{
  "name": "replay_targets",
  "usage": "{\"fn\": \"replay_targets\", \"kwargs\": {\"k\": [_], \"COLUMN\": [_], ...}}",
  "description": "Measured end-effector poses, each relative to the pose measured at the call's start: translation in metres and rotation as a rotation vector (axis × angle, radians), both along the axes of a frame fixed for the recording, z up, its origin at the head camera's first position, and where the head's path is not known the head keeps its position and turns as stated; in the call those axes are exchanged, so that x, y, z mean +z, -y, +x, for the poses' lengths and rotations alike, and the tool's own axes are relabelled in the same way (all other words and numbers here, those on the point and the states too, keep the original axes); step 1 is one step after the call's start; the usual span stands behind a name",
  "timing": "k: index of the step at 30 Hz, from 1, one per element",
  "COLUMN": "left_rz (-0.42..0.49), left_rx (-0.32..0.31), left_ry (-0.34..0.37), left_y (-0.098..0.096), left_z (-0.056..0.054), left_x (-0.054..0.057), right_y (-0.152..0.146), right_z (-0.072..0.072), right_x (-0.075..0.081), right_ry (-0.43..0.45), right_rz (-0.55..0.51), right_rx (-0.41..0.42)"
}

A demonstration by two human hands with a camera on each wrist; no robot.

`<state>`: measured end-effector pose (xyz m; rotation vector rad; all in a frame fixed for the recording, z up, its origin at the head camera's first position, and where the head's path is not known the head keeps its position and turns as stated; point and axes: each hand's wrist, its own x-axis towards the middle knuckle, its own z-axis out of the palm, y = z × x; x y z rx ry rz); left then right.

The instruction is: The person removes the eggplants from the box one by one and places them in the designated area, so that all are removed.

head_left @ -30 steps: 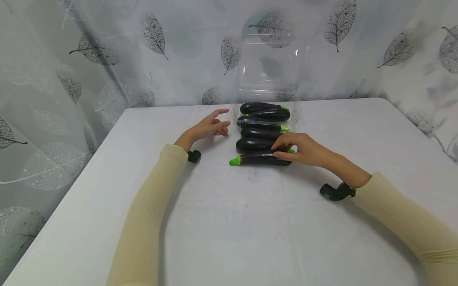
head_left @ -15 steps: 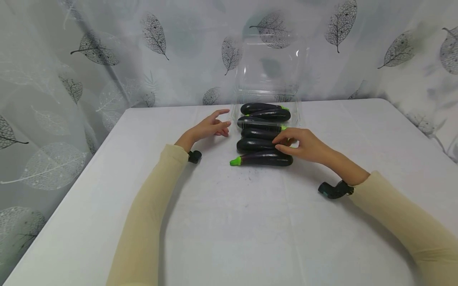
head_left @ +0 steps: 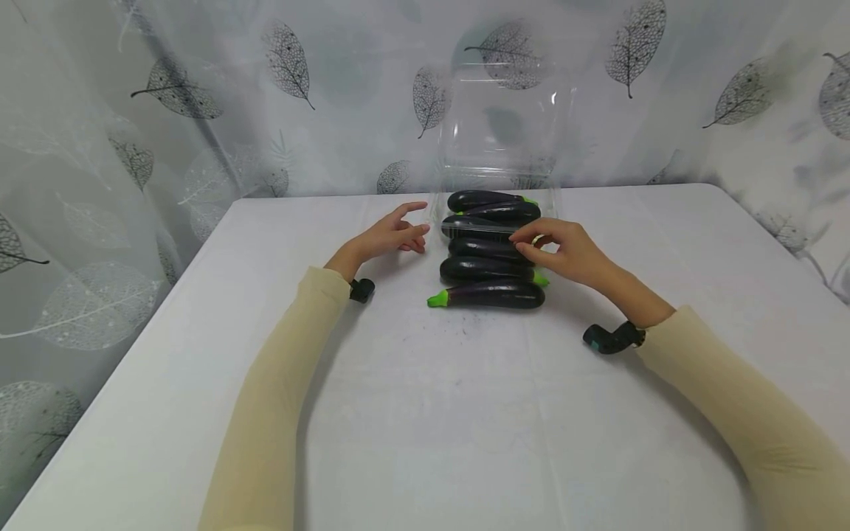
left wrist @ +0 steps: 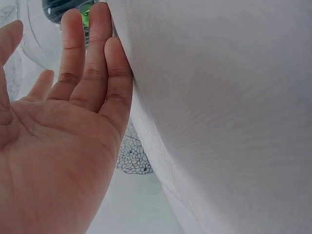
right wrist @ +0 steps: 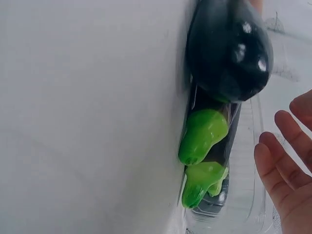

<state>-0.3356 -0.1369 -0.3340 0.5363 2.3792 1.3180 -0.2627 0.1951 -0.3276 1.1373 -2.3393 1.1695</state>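
Note:
Three dark purple eggplants lie side by side on the table in front of the clear plastic box: a front eggplant (head_left: 498, 295) with its green stem to the left, a middle eggplant (head_left: 485, 270) with its stem to the right, and a rear eggplant (head_left: 481, 248). Over the right end of the rear one hovers my right hand (head_left: 564, 251), which hides its tip. The right wrist view shows those fingers (right wrist: 270, 168) loosely bent and apart from the eggplants. My left hand (head_left: 381, 236) rests left of the box, fingers relaxed and holding nothing.
The hinged clear box (head_left: 553, 210) holds several more eggplants (head_left: 501, 212) at the table's back edge. Its raised lid (head_left: 498, 133) stands against a leaf-patterned curtain (head_left: 345, 96). A white cloth covers the table (head_left: 425, 428).
My right hand has moved back from the front eggplant, past the middle one, to the rear one, uncovering the middle one's green stem. The left hand stays put.

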Motion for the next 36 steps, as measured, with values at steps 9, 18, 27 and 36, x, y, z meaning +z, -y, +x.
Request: {"fn": "replay_targets", "kwargs": {"k": [9, 18, 27, 36], "left_rz": [0.011, 0.021, 0.025, 0.027], "left_rx": [-0.011, -0.01, -0.01, -0.006], "left_ry": [-0.016, -0.015, -0.002, -0.001], "left_y": [0.001, 0.001, 0.002, 0.003], "left_z": [-0.001, -0.002, -0.003, -0.002], "left_x": [-0.001, -0.004, -0.003, -0.003], "right_y": [0.003, 0.015, 0.01, 0.01], "right_z": [-0.007, 0.006, -0.026, -0.046], "right_x": [0.001, 0.022, 0.008, 0.009], "right_ry": [0.01, 0.09, 0.101, 0.155], "right_rz": [-0.048, -0.086, -0.066, -0.009], "right_rx": [-0.081, -0.059, -0.1, -0.106]}}
